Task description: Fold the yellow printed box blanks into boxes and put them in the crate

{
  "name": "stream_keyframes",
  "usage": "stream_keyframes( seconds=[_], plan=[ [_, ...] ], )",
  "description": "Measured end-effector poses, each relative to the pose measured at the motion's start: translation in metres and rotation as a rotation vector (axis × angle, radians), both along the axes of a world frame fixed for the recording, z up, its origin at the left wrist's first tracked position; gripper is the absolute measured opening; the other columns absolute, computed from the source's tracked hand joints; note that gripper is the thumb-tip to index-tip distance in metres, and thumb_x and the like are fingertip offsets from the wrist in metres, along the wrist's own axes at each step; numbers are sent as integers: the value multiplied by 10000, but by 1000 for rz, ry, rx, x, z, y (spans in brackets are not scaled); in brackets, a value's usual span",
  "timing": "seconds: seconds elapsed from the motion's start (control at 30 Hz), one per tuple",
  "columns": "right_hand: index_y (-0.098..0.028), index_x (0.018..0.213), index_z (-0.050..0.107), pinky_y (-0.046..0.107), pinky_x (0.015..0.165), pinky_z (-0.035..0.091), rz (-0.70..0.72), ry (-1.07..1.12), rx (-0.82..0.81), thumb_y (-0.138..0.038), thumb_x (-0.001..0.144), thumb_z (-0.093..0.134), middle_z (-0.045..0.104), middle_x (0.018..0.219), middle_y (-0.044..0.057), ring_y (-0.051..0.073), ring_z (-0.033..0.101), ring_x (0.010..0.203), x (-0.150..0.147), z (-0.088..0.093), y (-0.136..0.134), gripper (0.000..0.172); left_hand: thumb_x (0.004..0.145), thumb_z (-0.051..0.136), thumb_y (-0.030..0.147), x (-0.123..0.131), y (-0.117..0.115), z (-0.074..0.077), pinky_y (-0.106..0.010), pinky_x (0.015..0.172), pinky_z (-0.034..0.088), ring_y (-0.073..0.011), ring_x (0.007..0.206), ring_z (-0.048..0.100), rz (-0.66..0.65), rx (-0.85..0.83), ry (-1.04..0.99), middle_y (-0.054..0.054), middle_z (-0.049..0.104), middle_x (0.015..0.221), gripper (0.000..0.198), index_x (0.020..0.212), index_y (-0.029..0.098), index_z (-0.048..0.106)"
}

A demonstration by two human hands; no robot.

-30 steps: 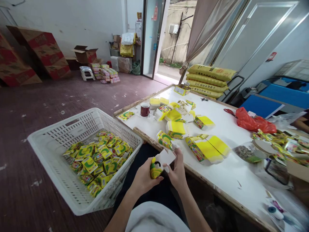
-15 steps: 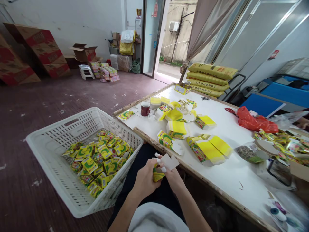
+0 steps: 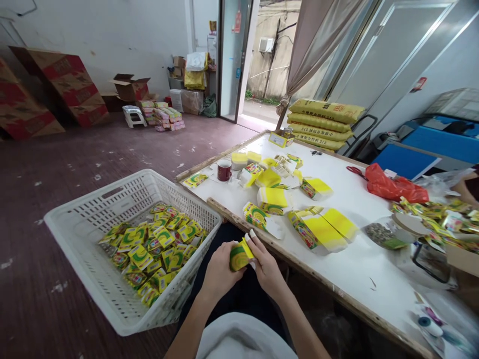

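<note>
The left grip [image 3: 220, 270] is clasping a small box [image 3: 238, 256], fingers and thumb wrapping round its thin card. The right grip [image 3: 268, 269] is meeting the box's other side with fingers nearly straight, some fingertips [image 3: 252, 232] wearing white covers; whether it is also pinching the card, I cannot tell. The box is showing yellow with green curves, hanging between both hands above the lap [image 3: 245, 299], just beside the edge of the surface [image 3: 374, 271].

A white plastic crate [image 3: 86, 219] with slotted walls is standing to the left, holding a loose heap of yellow-and-green packets [image 3: 160, 252]. Towards the surface's right side, a clear jar [image 3: 378, 233] is containing small greyish bits, while a dark red mug [image 3: 224, 171] is standing near the far left corner.

The surface is looking smooth and white inside a wooden rim, bearing stacks of flattened yellow cartons [image 3: 327, 229] and a crinkled red bag [image 3: 394, 184]. Beyond it, plump yellow sacks [image 3: 322, 122] are lying stacked near a doorway [image 3: 260, 92]; the dark floor [image 3: 112, 154] is showing pale scuffs
</note>
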State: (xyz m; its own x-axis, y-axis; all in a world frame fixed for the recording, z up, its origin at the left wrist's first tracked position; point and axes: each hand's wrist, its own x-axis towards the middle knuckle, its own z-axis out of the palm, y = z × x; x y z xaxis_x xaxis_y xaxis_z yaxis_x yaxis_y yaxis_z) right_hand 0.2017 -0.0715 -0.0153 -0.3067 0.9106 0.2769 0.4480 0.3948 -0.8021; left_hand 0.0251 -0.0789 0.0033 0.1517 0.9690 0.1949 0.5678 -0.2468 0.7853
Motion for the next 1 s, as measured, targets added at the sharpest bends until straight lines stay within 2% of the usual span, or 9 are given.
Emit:
stream_keyframes(
  seconds=[0.2, 0.37, 0.47, 0.57, 0.63, 0.7, 0.77, 0.87, 1.0],
  plan=[
    [-233, 1229, 702, 444, 1116, 452, 160, -130, -84, -89, 904, 494, 457, 1565, 153, 287, 506, 1406, 11, 27, 3, 412, 668, 787, 276, -9, -1, 10, -452, 941, 540, -320, 1080, 689, -25, -113, -24, -123, 721, 1163, 553, 1181, 188, 599],
    [-218, 1043, 708, 474, 1112, 439, 247, -122, -148, -83, 813, 610, 558, 1445, 152, 288, 549, 1348, 16, 47, 5, 284, 610, 823, 269, -7, -3, 10, -453, 949, 543, -322, 1062, 700, -53, -162, -52, -115, 737, 1157, 602, 1177, 194, 635],
    [-227, 1219, 614, 490, 1134, 417, 138, -29, -163, -93, 784, 621, 564, 1424, 143, 279, 525, 1363, 5, 34, 1, 455, 626, 795, 267, -5, -2, 5, -455, 931, 555, -322, 1031, 712, -7, -134, -58, -103, 748, 1118, 538, 1143, 212, 656],
    [-217, 1455, 404, 456, 1067, 494, 38, 68, -149, -192, 811, 662, 573, 1424, 162, 263, 608, 1268, -2, 14, 7, 693, 649, 781, 307, -12, 5, -5, -467, 925, 566, -323, 1019, 715, 92, -73, -109, -103, 740, 1111, 536, 1157, 205, 647],
    [-209, 1399, 474, 414, 967, 558, -110, 28, -118, -268, 829, 675, 648, 1326, 147, 256, 683, 1132, 3, 5, 22, 607, 671, 784, 364, -23, 13, -10, -525, 991, 528, -359, 1121, 670, 322, 63, -147, -147, 693, 1190, 626, 1235, 170, 590],
    [-203, 1212, 615, 408, 912, 568, -300, -78, -92, -286, 863, 627, 722, 1156, 120, 255, 712, 1007, 16, 2, 45, 359, 670, 805, 404, -36, 20, -13, -609, 1093, 423, -413, 1290, 545, 601, 225, -149, -200, 591, 1329, 779, 1334, 143, 493],
    [-181, 1115, 653, 440, 916, 543, -435, -147, -86, -264, 872, 583, 722, 1113, 143, 275, 695, 985, 30, 1, 70, 266, 682, 814, 423, -44, 24, -13, -650, 1150, 327, -435, 1388, 427, 726, 309, -169, -220, 489, 1430, 867, 1397, 143, 411],
    [-139, 1060, 666, 478, 951, 486, -588, -266, -104, -236, 816, 623, 695, 1103, 198, 329, 646, 1042, 41, -3, 100, 266, 769, 758, 422, -40, 22, -12, -625, 1136, 371, -409, 1386, 441, 604, 262, -293, -218, 471, 1446, 793, 1411, 151, 379],
    [-131, 1004, 675, 426, 968, 446, -660, -401, -144, -166, 732, 712, 682, 1092, 204, 338, 623, 1068, 40, -13, 114, 276, 802, 726, 428, -21, 13, -14, -557, 1037, 496, -353, 1270, 573, 400, 106, -416, -193, 553, 1379, 692, 1367, 176, 417]
  ],
)
